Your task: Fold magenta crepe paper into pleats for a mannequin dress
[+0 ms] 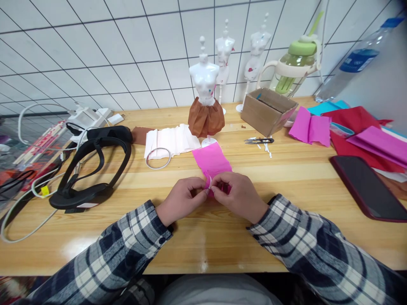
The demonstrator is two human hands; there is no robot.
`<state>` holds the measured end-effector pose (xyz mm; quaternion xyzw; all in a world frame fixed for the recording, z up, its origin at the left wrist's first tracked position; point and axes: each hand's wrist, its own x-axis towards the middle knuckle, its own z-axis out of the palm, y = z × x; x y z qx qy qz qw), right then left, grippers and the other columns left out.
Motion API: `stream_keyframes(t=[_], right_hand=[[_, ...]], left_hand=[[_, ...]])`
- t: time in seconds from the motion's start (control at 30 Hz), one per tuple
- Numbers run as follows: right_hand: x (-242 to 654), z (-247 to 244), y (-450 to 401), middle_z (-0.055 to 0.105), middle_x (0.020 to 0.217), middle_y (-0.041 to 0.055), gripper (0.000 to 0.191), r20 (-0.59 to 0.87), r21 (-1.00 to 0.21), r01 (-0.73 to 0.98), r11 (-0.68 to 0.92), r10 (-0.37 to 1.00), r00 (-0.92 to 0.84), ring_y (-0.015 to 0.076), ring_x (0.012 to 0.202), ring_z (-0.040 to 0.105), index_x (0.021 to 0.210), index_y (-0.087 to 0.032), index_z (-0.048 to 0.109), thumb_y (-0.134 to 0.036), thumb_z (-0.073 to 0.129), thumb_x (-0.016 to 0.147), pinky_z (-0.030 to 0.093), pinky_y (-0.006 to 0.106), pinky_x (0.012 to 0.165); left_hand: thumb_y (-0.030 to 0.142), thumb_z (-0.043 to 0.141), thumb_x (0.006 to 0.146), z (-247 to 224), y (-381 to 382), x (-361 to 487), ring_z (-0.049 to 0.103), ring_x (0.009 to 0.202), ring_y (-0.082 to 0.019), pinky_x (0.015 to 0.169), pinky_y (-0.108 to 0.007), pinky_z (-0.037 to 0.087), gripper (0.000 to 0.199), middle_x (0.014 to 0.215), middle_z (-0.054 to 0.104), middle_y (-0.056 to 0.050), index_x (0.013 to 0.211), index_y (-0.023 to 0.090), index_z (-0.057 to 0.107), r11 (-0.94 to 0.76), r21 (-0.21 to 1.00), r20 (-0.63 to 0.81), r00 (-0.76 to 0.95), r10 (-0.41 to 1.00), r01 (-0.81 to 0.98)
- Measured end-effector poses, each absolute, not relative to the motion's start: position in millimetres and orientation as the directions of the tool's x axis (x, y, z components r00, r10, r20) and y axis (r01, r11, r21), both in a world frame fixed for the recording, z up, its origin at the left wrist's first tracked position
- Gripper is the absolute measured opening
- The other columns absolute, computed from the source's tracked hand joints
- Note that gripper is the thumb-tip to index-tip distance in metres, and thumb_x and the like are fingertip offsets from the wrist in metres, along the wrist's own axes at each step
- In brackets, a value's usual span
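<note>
Pinching the near part of a bright pink sheet [213,157] between thumbs and fingers, the left hand [186,198] and the right hand [241,195] meet over the middle of the wooden table [203,252]. Beyond them the sheet runs to the far side, ending by the foot of a white dress form [204,78] in a brown skirt [206,118]. Left of it lies a metal ring [147,162] at a pale crinkled sheet [174,140]; right, black snips [265,140] lie near a cardboard box [263,114].
</note>
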<state>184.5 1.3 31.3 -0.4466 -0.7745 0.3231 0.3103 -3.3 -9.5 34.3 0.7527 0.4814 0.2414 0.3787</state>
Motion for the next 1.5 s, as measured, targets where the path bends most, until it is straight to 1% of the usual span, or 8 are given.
stream_keyframes(t=[0.3,0.6,0.9,1.03,1.1,1.23,1.33,1.5], right_hand=[[186,28,1,0.068,0.072,-0.0038,0.005,0.230,-0.739,0.508,0.443,0.875,-0.427,0.0111,0.062,0.054,0.082,-0.022,0.069,-0.022,0.065,0.081,0.037,0.026,0.066],[184,30,2,0.064,0.066,-0.0055,0.005,0.230,-0.746,0.494,0.446,0.869,-0.438,0.0095,0.059,0.051,0.074,-0.020,0.065,-0.018,0.063,0.078,0.035,0.025,0.064],[184,30,3,0.061,0.063,-0.0062,0.004,0.150,-0.819,0.461,0.341,0.903,-0.403,0.0082,0.056,0.050,0.072,-0.020,0.063,-0.018,0.060,0.075,0.036,0.021,0.057],[189,30,8,0.060,0.064,-0.0054,0.004,0.132,-0.837,0.464,0.290,0.930,-0.344,0.0091,0.058,0.052,0.072,-0.020,0.062,-0.019,0.059,0.075,0.037,0.021,0.056],[191,28,12,0.059,0.064,-0.0050,0.004,0.135,-0.843,0.463,0.273,0.941,-0.309,0.0095,0.058,0.052,0.071,-0.020,0.061,-0.020,0.058,0.074,0.038,0.021,0.056],[198,22,22,0.057,0.062,-0.0046,0.004,0.151,-0.846,0.473,0.247,0.961,-0.231,0.0100,0.057,0.051,0.070,-0.020,0.060,-0.020,0.057,0.073,0.039,0.021,0.055],[203,18,30,0.055,0.059,-0.0048,0.005,0.143,-0.844,0.493,0.213,0.974,-0.176,0.0101,0.055,0.050,0.069,-0.020,0.060,-0.020,0.056,0.072,0.038,0.021,0.053],[212,14,43,0.055,0.059,-0.0047,0.006,0.096,-0.874,0.468,0.130,0.991,-0.096,0.0106,0.055,0.050,0.070,-0.020,0.061,-0.023,0.055,0.071,0.038,0.021,0.052]], left_hand=[[0.021,0.051,0.083,33,-8,-4,0.060,0.074,-0.015,0.071,-0.025,0.047,0.019,0.079,0.068,-0.003,0.078,0.014,0.068,-0.257,0.801,0.020,0.404,0.914,0.541],[0.027,0.052,0.087,36,-10,-4,0.060,0.072,-0.015,0.068,-0.024,0.045,0.023,0.076,0.067,-0.003,0.080,0.013,0.069,-0.234,0.830,-0.010,0.432,0.902,0.507],[0.025,0.052,0.085,36,-10,-3,0.055,0.065,-0.012,0.062,-0.022,0.041,0.021,0.069,0.061,-0.001,0.075,0.014,0.066,-0.248,0.828,-0.003,0.446,0.895,0.503],[0.024,0.051,0.085,38,-11,-4,0.050,0.063,-0.012,0.060,-0.023,0.040,0.022,0.065,0.054,0.000,0.067,0.014,0.061,-0.305,0.818,0.062,0.453,0.889,0.487],[0.023,0.052,0.084,39,-11,-5,0.053,0.069,-0.014,0.066,-0.025,0.042,0.021,0.070,0.057,-0.002,0.068,0.014,0.061,-0.361,0.810,0.126,0.464,0.877,0.462],[0.020,0.053,0.083,42,-10,-7,0.057,0.088,-0.018,0.082,-0.031,0.045,0.016,0.092,0.061,-0.007,0.072,0.015,0.064,-0.416,0.815,0.204,0.472,0.858,0.403],[0.023,0.053,0.085,45,-10,-9,0.058,0.090,-0.019,0.082,-0.032,0.045,0.018,0.094,0.060,-0.008,0.072,0.015,0.064,-0.398,0.854,0.204,0.487,0.849,0.336],[0.035,0.055,0.088,46,-10,-12,0.058,0.090,-0.021,0.083,-0.033,0.045,0.028,0.095,0.060,-0.008,0.071,0.015,0.064,-0.289,0.933,0.164,0.462,0.871,0.214]])
